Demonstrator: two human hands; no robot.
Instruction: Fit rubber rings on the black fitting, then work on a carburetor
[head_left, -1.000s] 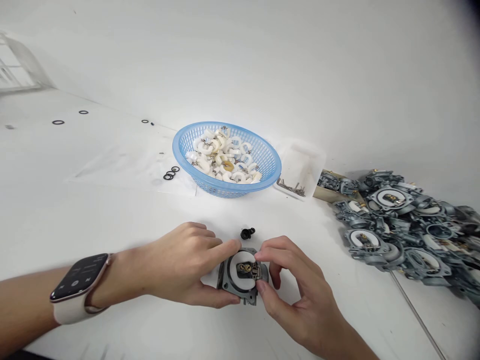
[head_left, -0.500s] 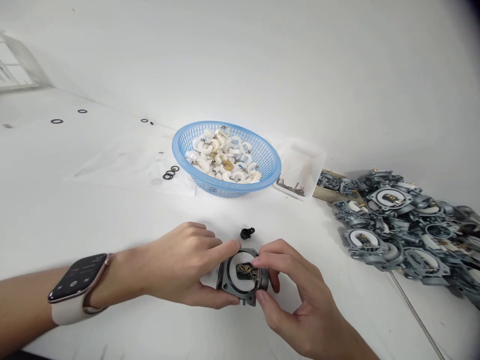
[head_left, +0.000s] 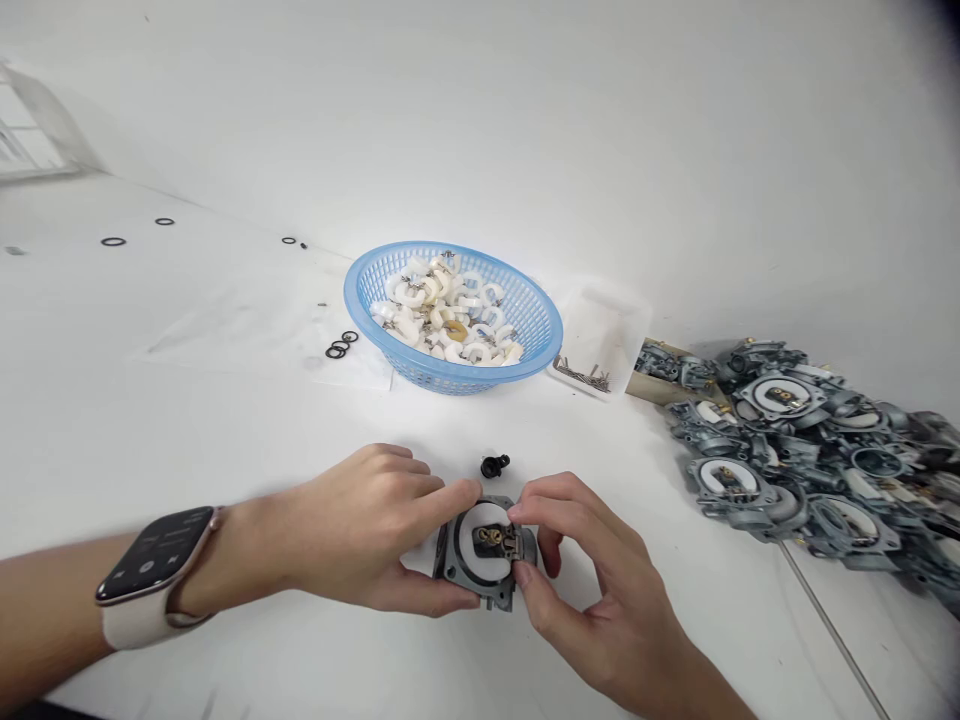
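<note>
My left hand point(head_left: 382, 540) is closed around the left side of a grey metal carburetor point(head_left: 459, 575), index finger at its far edge and thumb at its near edge. The open bowl side faces up. Inside sits a white C-shaped float point(head_left: 480, 575), with brass jets point(head_left: 491, 537) in the middle. My right hand point(head_left: 600, 580) pinches at the float's metal hinge on the right, index fingertip on its far side and thumb on its near side. Whether a pin is between these fingertips is hidden. Just beyond the carburetor lies a small black fitting point(head_left: 495, 466).
A blue basket point(head_left: 551, 358) of white floats stands behind my hands. Beside it, a clear tray point(head_left: 626, 320) contains thin metal pins point(head_left: 585, 376). Many carburetors point(head_left: 795, 450) are heaped at right. Black O-rings point(head_left: 337, 349) lie at left.
My right thumb has moved up slightly toward the hinge, and the index finger has shifted a little. The float sits slightly differently in the carburetor. My left hand has stayed still.
</note>
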